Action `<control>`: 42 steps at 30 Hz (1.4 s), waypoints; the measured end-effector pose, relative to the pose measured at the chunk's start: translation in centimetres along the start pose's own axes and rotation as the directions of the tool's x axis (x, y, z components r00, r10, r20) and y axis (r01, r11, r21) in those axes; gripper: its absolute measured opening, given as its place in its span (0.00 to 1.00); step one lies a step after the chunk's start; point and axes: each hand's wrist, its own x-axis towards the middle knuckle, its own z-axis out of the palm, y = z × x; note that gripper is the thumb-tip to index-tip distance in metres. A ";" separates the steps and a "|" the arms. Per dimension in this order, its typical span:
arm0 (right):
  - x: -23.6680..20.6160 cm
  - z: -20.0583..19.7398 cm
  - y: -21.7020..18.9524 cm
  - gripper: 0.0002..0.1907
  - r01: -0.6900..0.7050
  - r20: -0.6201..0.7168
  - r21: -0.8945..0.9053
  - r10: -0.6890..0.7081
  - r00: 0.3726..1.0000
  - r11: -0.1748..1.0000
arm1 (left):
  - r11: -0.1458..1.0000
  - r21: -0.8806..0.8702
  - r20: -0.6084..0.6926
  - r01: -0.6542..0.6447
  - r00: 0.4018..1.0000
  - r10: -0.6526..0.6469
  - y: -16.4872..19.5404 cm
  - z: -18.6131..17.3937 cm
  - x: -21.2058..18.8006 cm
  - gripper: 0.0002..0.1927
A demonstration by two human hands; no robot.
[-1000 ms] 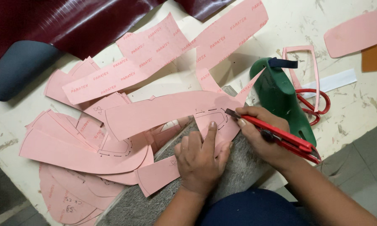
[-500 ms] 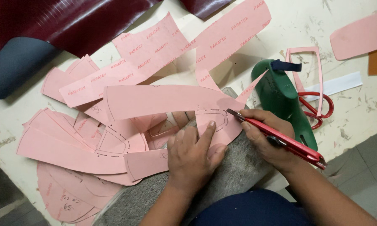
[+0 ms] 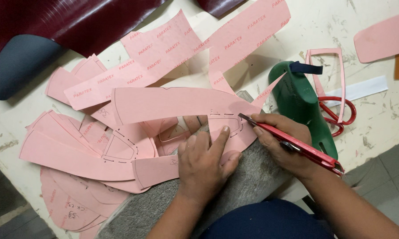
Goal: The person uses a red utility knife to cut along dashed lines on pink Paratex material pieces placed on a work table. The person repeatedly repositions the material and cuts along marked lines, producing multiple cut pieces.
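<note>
My right hand [image 3: 282, 142] grips a red utility knife [image 3: 292, 142], its blade tip touching a pink pattern sheet [image 3: 173, 104] near dashed marks. My left hand [image 3: 206, 161] lies flat on that sheet, fingers spread, index finger stretched toward the blade, pinning the sheet on a grey felt pad [image 3: 248, 186]. Both hands are close together over the pad.
Many pink board pieces [image 3: 75, 150] are strewn across the white worn table [image 3: 376, 128]. A green shoe last [image 3: 299, 97] stands right of the knife, red-handled scissors [image 3: 341, 115] behind it. Dark red leather [image 3: 75, 22] and a blue-grey piece [image 3: 18, 66] lie at the far left.
The long pink sheet has shifted left and up across the pad. My left hand moved right and stretched its index finger toward the blade; the knife hand stayed nearly in place.
</note>
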 end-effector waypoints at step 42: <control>1.5 -0.5 -0.7 0.15 0.480 0.100 -0.260 -0.471 0.877 0.838 | 0.999 0.046 -0.123 -0.025 0.992 0.031 -0.3 1.2 -0.8 0.27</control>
